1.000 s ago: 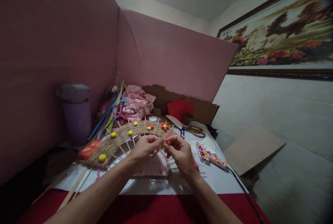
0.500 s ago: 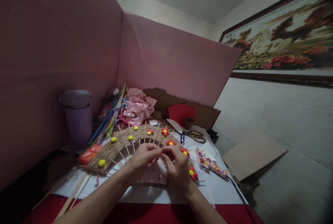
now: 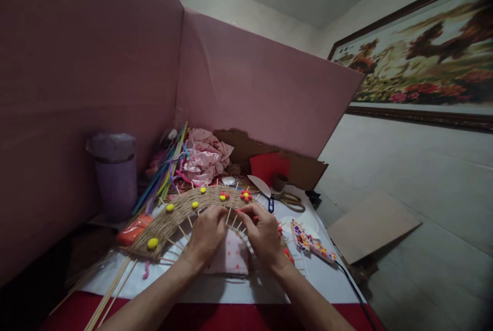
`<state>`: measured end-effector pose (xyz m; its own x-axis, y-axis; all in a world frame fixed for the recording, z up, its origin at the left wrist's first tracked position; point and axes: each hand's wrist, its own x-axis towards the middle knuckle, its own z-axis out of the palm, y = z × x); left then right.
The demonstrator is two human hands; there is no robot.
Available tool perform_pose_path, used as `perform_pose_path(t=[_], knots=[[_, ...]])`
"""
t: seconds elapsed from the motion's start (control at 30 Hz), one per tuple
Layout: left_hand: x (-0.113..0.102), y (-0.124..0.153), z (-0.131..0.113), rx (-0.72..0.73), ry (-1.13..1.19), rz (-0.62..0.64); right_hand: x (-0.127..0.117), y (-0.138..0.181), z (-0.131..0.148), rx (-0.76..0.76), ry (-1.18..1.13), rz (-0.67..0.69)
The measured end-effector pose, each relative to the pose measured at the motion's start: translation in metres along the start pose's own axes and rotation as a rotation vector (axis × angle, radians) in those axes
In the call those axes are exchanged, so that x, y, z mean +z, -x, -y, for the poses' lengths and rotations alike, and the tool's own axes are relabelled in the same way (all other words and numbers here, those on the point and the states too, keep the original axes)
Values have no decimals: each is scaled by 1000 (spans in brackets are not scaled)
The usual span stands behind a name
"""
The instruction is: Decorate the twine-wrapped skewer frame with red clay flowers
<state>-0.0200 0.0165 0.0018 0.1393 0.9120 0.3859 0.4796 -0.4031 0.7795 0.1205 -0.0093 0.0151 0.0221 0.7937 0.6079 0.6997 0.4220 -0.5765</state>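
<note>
A woven twine arch (image 3: 181, 210) on radiating wooden sticks lies on the white sheet. Yellow clay dots (image 3: 152, 243) and red-and-yellow clay flowers (image 3: 245, 196) sit along its band. My left hand (image 3: 207, 233) rests knuckles up over the arch's inner edge, fingers curled toward the band. My right hand (image 3: 263, 232) lies beside it over the right part of the arch, fingertips pinched at a small red clay piece (image 3: 239, 211) near the band. A pink dotted half-circle (image 3: 231, 256) shows between my wrists.
A purple lidded cup (image 3: 114, 173) stands at the left by the pink partition. Pipe cleaners (image 3: 164, 174), crumpled pink fabric (image 3: 204, 156), scissors (image 3: 287, 198), a flowered glue gun (image 3: 311, 241) and an orange clay pack (image 3: 133, 229) surround the arch. Cardboard (image 3: 372, 223) lies on the floor.
Both hands have dropped from mid-air, where they worked a red bit together, down onto the arch. My right hand now covers the flowers on the arch's right side.
</note>
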Motion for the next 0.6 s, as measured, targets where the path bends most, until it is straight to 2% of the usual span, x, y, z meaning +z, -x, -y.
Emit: perform_pose_path(t=[0.07, 0.17, 0.33, 0.6], knots=[[-3, 1, 2, 26, -238, -16, 6, -13, 1, -45, 118, 17], [-6, 2, 3, 32, -434, 24, 19, -25, -3, -76, 268, 40], [-3, 3, 6, 96, -520, 32, 37, -30, -12, -100, 400, 32], [1, 4, 9, 117, -575, 112, 39, -34, -16, -146, 456, 27]])
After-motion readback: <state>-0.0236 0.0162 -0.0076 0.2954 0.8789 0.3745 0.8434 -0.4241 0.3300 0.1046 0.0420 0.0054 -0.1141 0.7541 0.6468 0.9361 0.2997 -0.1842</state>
